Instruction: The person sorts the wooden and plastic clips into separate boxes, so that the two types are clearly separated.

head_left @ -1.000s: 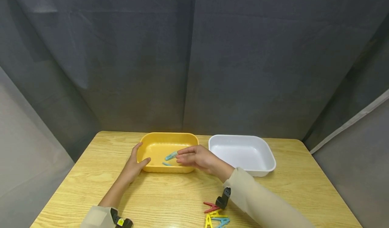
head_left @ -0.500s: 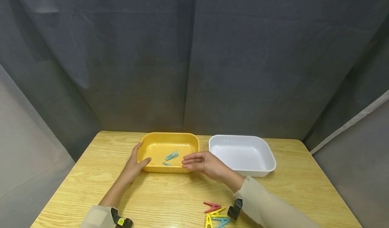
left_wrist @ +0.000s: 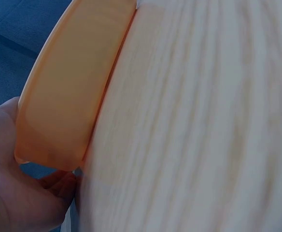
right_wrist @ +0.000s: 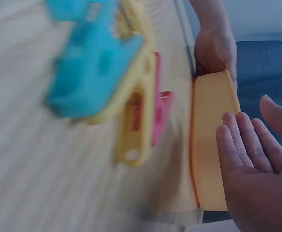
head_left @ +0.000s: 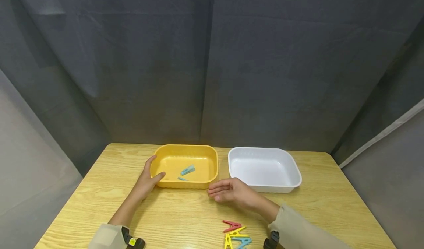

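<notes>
My left hand [head_left: 144,184] grips the left end of a yellow plastic tub [head_left: 185,185], thumb over the front rim and fingers round the side. In the left wrist view that hand wraps round the tub's corner. Two light-blue clothespins [head_left: 188,169] lie inside, the nearer one partly hidden by the front wall. Just off the tub's front right corner is my right hand [head_left: 236,194], holding nothing, its fingers nearly straight and side by side. Toward me on the table lie a red clothespin [head_left: 232,225], two yellow clothespins [head_left: 237,233] and a blue clothespin [head_left: 243,242].
A white tub [head_left: 275,188] stands right of the yellow one, beyond my right hand. Both tubs sit toward the back of the wooden table [head_left: 185,219]. Grey cloth [head_left: 159,65] hangs behind and on both sides.
My right hand has drawn back from over the yellow tub, toward me and to the right. The clothespin by its fingertips now lies in the tub. My left hand stays put.
</notes>
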Action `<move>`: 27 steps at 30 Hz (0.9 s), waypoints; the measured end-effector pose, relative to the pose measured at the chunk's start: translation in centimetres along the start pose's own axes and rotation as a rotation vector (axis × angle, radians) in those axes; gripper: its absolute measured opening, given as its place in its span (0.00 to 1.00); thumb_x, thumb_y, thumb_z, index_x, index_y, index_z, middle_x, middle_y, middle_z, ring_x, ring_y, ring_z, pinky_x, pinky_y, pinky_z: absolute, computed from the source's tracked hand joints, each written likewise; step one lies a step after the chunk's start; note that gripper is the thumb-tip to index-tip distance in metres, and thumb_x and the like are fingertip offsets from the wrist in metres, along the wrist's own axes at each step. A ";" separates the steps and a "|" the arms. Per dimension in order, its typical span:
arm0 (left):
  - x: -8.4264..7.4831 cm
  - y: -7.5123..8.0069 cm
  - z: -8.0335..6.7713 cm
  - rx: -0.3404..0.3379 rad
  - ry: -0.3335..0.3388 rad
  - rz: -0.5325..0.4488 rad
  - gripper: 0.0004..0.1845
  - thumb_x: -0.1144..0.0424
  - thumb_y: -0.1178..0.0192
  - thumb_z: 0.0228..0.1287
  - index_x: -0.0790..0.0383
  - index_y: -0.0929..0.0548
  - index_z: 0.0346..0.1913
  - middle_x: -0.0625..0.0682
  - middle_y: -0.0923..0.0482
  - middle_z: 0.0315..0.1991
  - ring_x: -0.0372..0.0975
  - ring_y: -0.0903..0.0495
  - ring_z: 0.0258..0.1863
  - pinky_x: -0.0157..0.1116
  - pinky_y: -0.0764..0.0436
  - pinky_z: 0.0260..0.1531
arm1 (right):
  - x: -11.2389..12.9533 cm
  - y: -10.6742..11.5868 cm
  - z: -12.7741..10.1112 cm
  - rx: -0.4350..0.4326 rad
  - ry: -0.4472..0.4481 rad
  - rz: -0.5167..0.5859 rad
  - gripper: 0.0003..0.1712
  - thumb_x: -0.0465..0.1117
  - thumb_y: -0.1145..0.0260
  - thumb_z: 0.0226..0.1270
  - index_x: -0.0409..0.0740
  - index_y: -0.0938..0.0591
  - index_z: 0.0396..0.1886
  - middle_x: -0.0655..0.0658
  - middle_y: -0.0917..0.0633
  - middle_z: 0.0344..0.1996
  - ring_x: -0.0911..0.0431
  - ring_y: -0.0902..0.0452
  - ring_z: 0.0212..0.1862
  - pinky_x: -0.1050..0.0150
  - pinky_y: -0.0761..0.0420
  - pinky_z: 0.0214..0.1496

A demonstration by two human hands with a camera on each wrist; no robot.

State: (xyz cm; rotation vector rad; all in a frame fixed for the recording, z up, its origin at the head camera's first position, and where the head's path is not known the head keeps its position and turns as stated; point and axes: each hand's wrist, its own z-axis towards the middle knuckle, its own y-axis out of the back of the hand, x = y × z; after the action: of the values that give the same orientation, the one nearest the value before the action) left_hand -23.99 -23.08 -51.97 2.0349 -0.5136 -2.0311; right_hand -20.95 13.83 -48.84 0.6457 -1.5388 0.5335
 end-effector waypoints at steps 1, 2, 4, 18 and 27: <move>0.0 0.0 0.0 -0.001 0.000 0.000 0.45 0.56 0.39 0.76 0.52 0.57 0.83 0.64 0.66 0.84 0.66 0.64 0.80 0.72 0.55 0.71 | -0.2 0.0 -0.3 0.008 -0.004 0.000 0.23 0.29 0.33 0.70 0.27 0.21 0.63 0.23 0.20 0.60 0.33 0.22 0.63 0.64 0.17 0.58; 0.0 0.0 0.0 -0.002 0.002 0.004 0.45 0.56 0.39 0.76 0.51 0.57 0.83 0.64 0.66 0.84 0.66 0.64 0.80 0.72 0.54 0.71 | -0.3 0.0 -0.6 0.013 -0.006 -0.006 0.23 0.29 0.33 0.70 0.26 0.21 0.63 0.23 0.20 0.59 0.33 0.22 0.63 0.64 0.17 0.58; 0.0 0.0 0.0 -0.003 0.002 0.008 0.45 0.56 0.39 0.76 0.51 0.57 0.83 0.64 0.66 0.84 0.66 0.63 0.80 0.72 0.54 0.71 | -0.7 0.0 -1.1 0.024 -0.017 -0.004 0.23 0.29 0.33 0.70 0.26 0.22 0.63 0.24 0.19 0.59 0.32 0.23 0.63 0.64 0.18 0.58; -0.2 0.0 -0.2 -0.005 0.014 0.017 0.46 0.55 0.39 0.75 0.50 0.57 0.83 0.64 0.65 0.84 0.67 0.62 0.80 0.72 0.54 0.71 | -1.8 0.0 -3.8 0.060 -0.037 -0.046 0.23 0.30 0.32 0.70 0.31 0.21 0.63 0.29 0.17 0.59 0.35 0.22 0.64 0.63 0.17 0.59; -0.2 0.0 -0.2 -0.005 0.014 0.016 0.45 0.55 0.39 0.75 0.50 0.57 0.83 0.64 0.66 0.84 0.67 0.63 0.80 0.72 0.55 0.71 | -2.2 0.1 -4.9 0.087 -0.086 -0.049 0.24 0.31 0.30 0.69 0.33 0.20 0.63 0.32 0.17 0.60 0.40 0.22 0.65 0.60 0.21 0.65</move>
State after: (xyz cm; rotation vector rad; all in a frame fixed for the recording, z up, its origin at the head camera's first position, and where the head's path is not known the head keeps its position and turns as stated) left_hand -23.80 -23.03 -51.78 2.0340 -0.5196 -2.0053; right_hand -17.35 17.38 -50.64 0.7802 -1.5829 0.5440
